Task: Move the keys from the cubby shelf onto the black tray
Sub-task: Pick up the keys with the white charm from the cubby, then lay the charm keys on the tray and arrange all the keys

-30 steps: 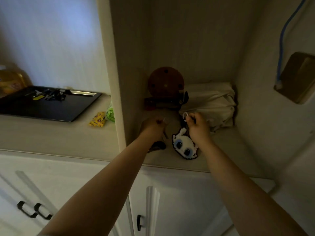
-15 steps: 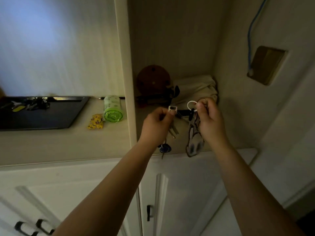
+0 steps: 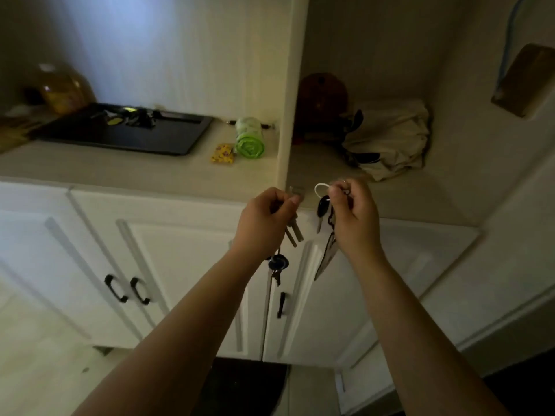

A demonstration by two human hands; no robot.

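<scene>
- Two bare forearms run up from bottom of frame to centre, hands side by side, just in front of the counter edge.
- Left hand [image 3: 267, 217]: fingers curled round a key bunch [image 3: 292, 232]; silver blades hang below the fist, and a dark blue-black fob w/ small keys [image 3: 277, 264] dangles lower still.
- Right hand [image 3: 356, 214]: pinches a 2nd key set [image 3: 322, 210] at a white ring [image 3: 319, 190]; black-headed key hangs beside the thumb, a flat pale charm [image 3: 326, 259] hangs edge-on below. Charm detail can't be read.
- Both key sets are in the air, off the shelf, centre frame, over white cabinet doors [image 3: 186, 265] w/ black handles.
- Cubby shelf [image 3: 324, 166], centre-right behind the hands: holds a crumpled cream cloth bag [image 3: 393, 139] and a round dark red object [image 3: 322, 97] at the back.
- Counter left of the cubby divider: green roll [image 3: 249, 138] and a small yellow packet [image 3: 222, 153] just beside it.
- Black tray [image 3: 135, 136], upper left, well apart from hands; more keys [image 3: 129, 117] lie at its far side.
- Beyond the tray, far upper left: amber bottle [image 3: 64, 88], blurry.
- Upper right wall: brown box [image 3: 524, 79] w/ a blue cable [image 3: 510, 34].
</scene>
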